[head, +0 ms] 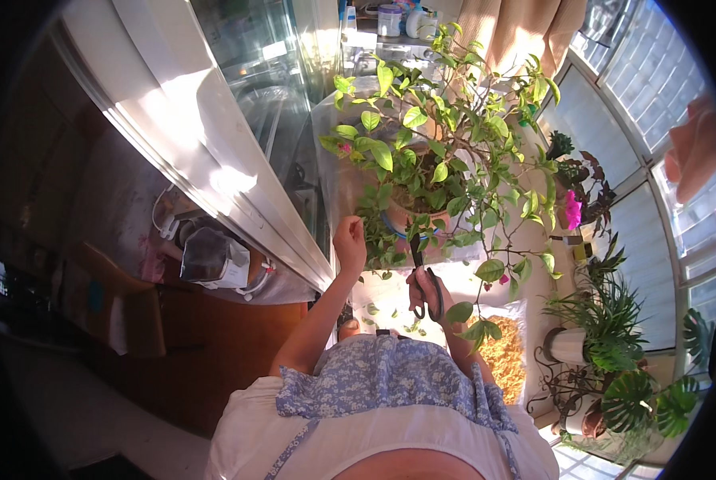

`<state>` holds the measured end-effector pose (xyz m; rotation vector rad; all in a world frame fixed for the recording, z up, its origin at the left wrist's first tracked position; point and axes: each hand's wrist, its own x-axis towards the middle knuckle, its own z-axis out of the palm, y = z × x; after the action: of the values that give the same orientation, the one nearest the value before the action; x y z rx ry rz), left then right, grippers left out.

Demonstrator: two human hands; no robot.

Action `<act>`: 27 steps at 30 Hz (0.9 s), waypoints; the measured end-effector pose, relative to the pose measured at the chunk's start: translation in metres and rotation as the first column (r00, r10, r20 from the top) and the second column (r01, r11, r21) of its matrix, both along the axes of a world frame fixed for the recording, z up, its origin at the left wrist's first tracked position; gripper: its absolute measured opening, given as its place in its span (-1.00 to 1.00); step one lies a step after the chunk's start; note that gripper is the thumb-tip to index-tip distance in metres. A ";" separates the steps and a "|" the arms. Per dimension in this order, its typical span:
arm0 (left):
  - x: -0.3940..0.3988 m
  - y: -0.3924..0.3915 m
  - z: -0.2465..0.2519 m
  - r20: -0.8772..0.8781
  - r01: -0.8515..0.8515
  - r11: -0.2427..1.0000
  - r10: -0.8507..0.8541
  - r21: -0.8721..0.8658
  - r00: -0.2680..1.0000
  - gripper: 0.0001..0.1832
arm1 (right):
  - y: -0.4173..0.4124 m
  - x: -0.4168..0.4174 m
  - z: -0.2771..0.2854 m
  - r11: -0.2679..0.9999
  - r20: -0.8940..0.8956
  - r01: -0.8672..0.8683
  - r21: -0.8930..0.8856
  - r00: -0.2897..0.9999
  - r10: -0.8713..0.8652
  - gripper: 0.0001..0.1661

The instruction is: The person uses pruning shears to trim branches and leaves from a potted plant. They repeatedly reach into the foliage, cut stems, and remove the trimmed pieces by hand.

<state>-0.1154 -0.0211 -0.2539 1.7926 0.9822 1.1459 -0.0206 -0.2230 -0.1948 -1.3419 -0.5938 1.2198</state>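
Note:
A leafy potted bougainvillea (pixel 442 144) with a few pink blooms spreads in front of me, its terracotta-coloured pot (pixel 418 219) partly hidden by leaves. My right hand (pixel 425 291) grips black-handled scissors (pixel 419 249), whose dark blades point away from me toward the pot's near side; leaves cover the tips. Left of the pot, beside the low foliage, my left hand (pixel 350 243) is raised with its fingers curled in. Whether it holds something small cannot be made out. Cut or fallen leaves (pixel 415 324) lie on the pale floor below the scissors.
A white sliding door frame (pixel 214 150) runs along the left. A clear bag of yellowish chips (pixel 503 354) lies near my right forearm. Potted plants, one in a white pot (pixel 565 345), line the windows at right. Bottles and a tub (pixel 389 21) stand at the back.

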 end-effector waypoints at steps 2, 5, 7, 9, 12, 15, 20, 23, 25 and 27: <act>0.007 0.010 -0.022 -0.072 0.073 0.995 -0.079 -0.075 0.994 -0.80 | -0.001 -0.004 -0.006 1.000 -0.035 -0.023 -0.003 0.999 0.023 -0.35; 0.012 0.005 -0.012 -0.116 0.122 0.992 -0.124 -0.027 0.985 -0.75 | -0.003 -0.013 0.000 0.999 0.031 -0.005 0.035 1.000 0.004 -0.34; 0.003 0.006 -0.003 -0.092 0.114 0.993 -0.114 0.000 0.989 -0.72 | 0.000 -0.021 0.009 1.000 0.042 -0.010 0.029 0.999 0.008 -0.36; -0.005 0.008 0.015 -0.010 0.077 0.997 -0.077 0.015 0.997 -0.71 | 0.002 -0.026 0.013 0.999 0.034 -0.014 0.050 0.999 0.013 -0.36; -0.015 0.003 0.081 0.180 0.007 0.998 -0.017 0.056 0.983 -0.68 | 0.009 -0.034 0.027 0.995 0.074 0.011 0.103 0.997 -0.019 -0.33; -0.020 0.005 0.160 0.353 0.003 0.979 -0.077 0.205 0.933 -0.51 | 0.020 -0.047 0.054 0.987 0.113 0.038 0.159 0.992 -0.056 -0.32; -0.019 0.034 0.204 0.541 0.416 0.909 -0.361 0.022 0.760 -0.35 | 0.044 -0.052 0.079 0.979 0.223 0.067 0.191 0.969 -0.110 -0.41; -0.022 0.039 0.218 0.575 0.565 0.822 -0.432 -0.065 0.695 -0.30 | 0.058 -0.052 0.089 0.976 0.318 0.119 0.185 0.932 -0.174 -0.48; -0.020 0.043 0.221 0.615 0.601 0.796 -0.439 -0.071 0.655 -0.28 | 0.066 -0.046 0.081 0.974 0.432 0.127 0.188 0.880 -0.198 -0.44; -0.021 0.044 0.223 0.595 0.612 0.790 -0.481 -0.024 0.644 -0.30 | 0.072 -0.045 0.077 0.966 0.463 0.131 0.221 0.858 -0.222 -0.47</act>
<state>-0.1361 0.0231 -0.0312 1.2931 0.1574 1.0115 -0.0653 -0.1507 -0.1175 -1.5154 -0.8913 0.6526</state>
